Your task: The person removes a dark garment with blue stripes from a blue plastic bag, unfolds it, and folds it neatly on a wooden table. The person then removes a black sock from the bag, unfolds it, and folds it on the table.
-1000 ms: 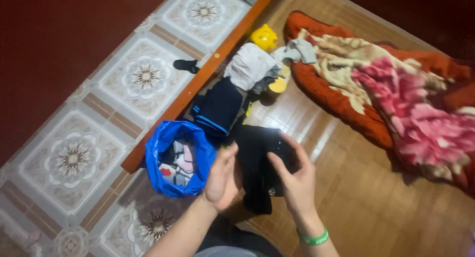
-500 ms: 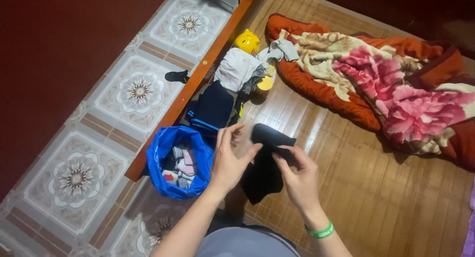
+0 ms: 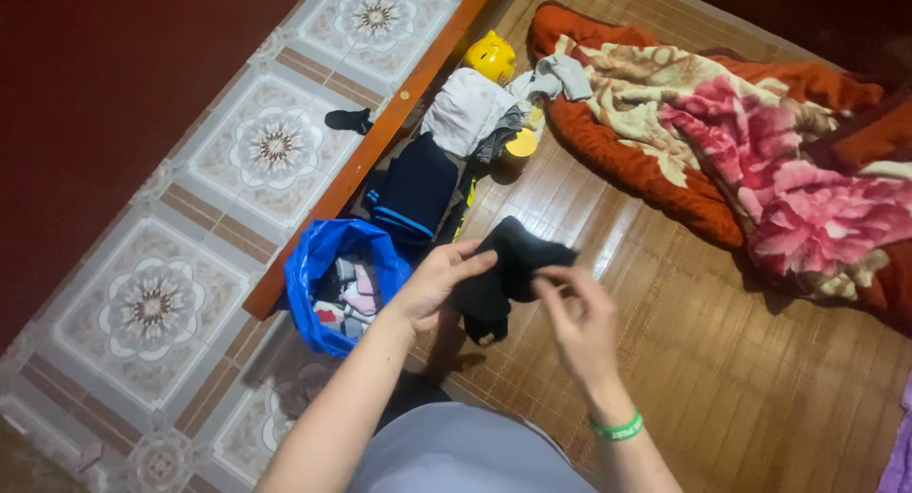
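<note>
R hand (image 3: 581, 320) nearest, green wristband (image 3: 614, 426) – fingers half-curled, just beside black sock (image 3: 505, 270), grip on it unclear. L hand (image 3: 439, 276) closed on sock, held above bamboo mat (image 3: 722, 379). Judgement: pinch cuff w/ both hands, keep fabric flat. Blue plastic bag (image 3: 318, 265) just beside L – clothes pile (image 3: 446, 151), floral blanket (image 3: 760, 161) beyond.

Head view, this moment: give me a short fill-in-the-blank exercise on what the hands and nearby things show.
1. The left hand grips a ____ garment.
2. The plastic bag of small clothes is ____ in colour.
3. The right hand has a ____ band on its wrist.
4. The flowered blanket lies on a ____ mat.

Missing words: black; blue; green; bamboo
</note>
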